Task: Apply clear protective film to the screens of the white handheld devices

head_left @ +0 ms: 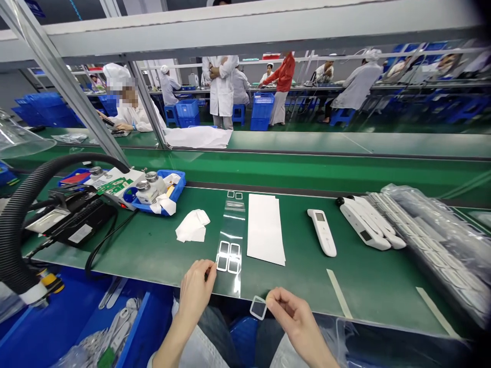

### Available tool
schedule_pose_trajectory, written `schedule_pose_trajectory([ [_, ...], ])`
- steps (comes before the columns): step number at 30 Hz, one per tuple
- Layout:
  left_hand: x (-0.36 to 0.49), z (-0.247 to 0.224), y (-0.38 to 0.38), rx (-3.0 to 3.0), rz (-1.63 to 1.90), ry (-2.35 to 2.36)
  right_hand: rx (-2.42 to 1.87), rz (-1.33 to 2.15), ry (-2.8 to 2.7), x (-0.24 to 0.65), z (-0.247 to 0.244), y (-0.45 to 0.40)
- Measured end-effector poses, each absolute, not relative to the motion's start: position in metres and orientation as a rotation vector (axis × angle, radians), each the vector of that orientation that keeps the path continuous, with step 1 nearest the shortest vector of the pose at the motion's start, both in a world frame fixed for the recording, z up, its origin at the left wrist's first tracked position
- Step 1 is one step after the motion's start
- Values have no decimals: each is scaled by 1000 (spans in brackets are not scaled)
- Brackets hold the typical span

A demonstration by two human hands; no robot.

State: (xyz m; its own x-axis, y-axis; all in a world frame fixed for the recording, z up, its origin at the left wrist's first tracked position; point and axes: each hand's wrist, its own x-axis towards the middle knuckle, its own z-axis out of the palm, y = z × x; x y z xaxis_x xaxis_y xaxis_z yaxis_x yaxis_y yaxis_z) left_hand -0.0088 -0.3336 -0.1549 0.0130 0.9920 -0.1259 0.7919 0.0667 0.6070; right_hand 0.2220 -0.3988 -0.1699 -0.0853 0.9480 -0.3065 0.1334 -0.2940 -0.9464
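Note:
A long clear film strip [230, 245] lies on the green bench mat [161, 255], with white-outlined rounded-square adhesive frames [229, 257] stuck near its front end. My left hand [197, 289] rests at the strip's left edge, fingertips bunched against it; I cannot tell if they grip anything. Just off the bench's front edge, my right hand [287, 312] pinches a small clear square frame [258, 307] between thumb and forefinger. A white paper sheet [265, 228] lies to the right of the strip. Folded white wipes [193, 225] lie to its left.
A white handheld device with a small screen [322, 232] lies on the mat, beside more devices [364, 222] and a plastic-wrapped stack [433, 240]. At left stand a blue tray of bottles [169, 197], a black machine [72, 214] with a ribbed hose, and a blue bin [76, 327] below. Co-workers sit and stand beyond.

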Motion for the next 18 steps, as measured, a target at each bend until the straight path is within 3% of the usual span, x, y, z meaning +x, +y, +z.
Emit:
schedule_pose_trajectory([
  [18,-20,-159,-337,1641,555,1803,-1352,1848,-705,211,-149,-419],
])
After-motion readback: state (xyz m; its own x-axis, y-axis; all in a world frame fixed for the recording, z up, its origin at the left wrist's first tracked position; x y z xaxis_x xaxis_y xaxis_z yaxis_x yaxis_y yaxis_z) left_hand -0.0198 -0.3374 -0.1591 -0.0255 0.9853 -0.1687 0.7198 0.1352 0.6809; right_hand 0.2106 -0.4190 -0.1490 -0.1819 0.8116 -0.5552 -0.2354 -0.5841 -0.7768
